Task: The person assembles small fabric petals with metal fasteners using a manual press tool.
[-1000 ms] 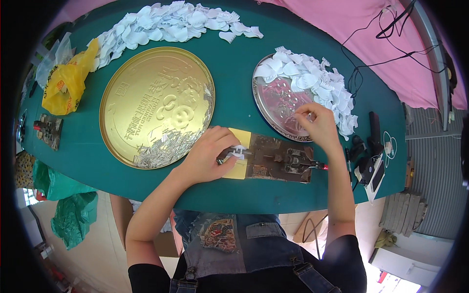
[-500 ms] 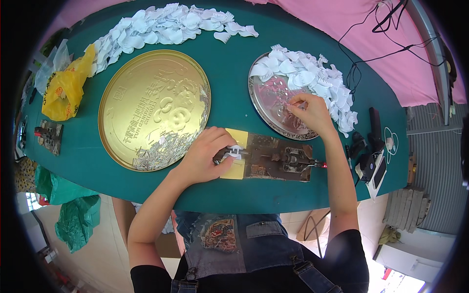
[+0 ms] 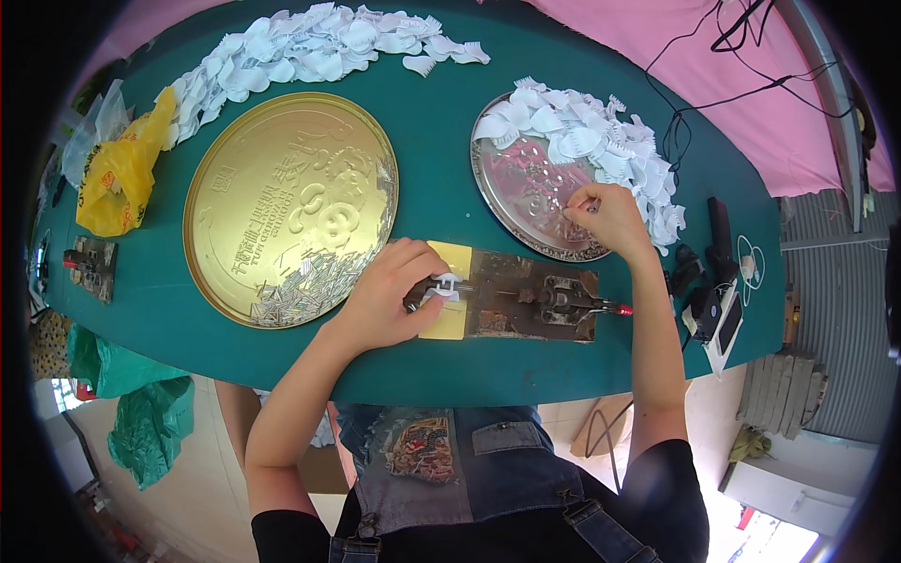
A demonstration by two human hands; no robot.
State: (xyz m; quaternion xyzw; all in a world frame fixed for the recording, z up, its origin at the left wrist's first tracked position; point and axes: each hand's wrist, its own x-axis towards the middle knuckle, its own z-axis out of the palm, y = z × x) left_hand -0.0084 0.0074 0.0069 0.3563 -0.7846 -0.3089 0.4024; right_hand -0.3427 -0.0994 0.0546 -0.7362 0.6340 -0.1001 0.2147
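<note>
My left hand (image 3: 389,296) curls round the left end of a clamp fixture (image 3: 507,293), a dark board with a metal toggle clamp and a red-tipped lever. Thumb and fingers press on a small white plastic piece (image 3: 444,287) seated there, beside a yellow plate (image 3: 452,321). Over the near right part of a round silver tray (image 3: 497,208), my right hand (image 3: 608,221) is closed in a pinch; whatever lies between its fingertips is too small to make out. White toothed plastic pieces (image 3: 563,120) fill the tray's far side and spill beyond it.
Left of the fixture lies a large gold tray (image 3: 253,159) with many thin metal pins (image 3: 300,289). More white pieces (image 3: 300,47) are heaped along the far edge. A yellow bag (image 3: 117,183) and a second clamp (image 3: 92,267) sit far left; black devices (image 3: 718,253) and cables sit right.
My right hand has shifted a little to the right and nearer over the silver tray, still pinched. My left hand stays on the white piece at the fixture. The view has shifted slightly.
</note>
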